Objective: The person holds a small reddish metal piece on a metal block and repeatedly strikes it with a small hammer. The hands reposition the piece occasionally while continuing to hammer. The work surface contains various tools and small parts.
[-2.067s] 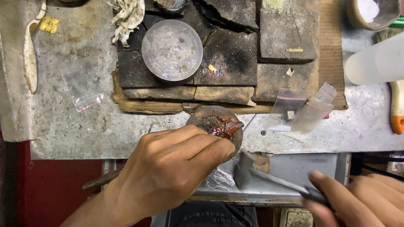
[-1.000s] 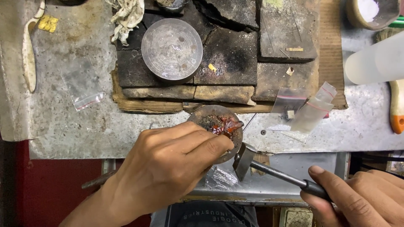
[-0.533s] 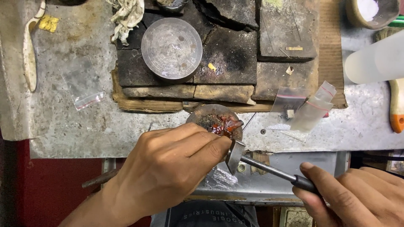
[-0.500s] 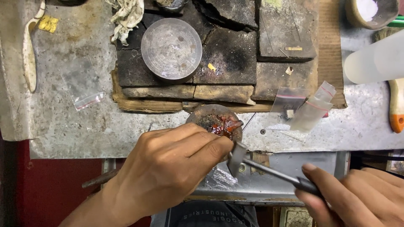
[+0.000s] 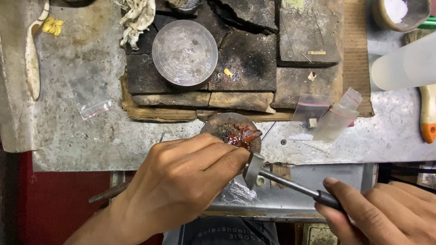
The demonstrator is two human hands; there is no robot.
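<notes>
Clear red-striped zip bags [image 5: 334, 115] right, another [image 5: 88, 93] left. Left hand [image 5: 181, 181] clamping red-wax disc [image 5: 234, 131]; right hand [image 5: 381, 213] gripping small hammer [image 5: 277, 174], head now nearer disc.

A round metal dish [image 5: 185, 53] sits on dark charred blocks [image 5: 245, 59]. Small clear plastic bags lie on the grey bench: one [image 5: 88, 90] at the left, several [image 5: 334, 115] at the right. A white bottle [image 5: 404, 63] lies beside an orange-handled brush [image 5: 428, 115].
</notes>
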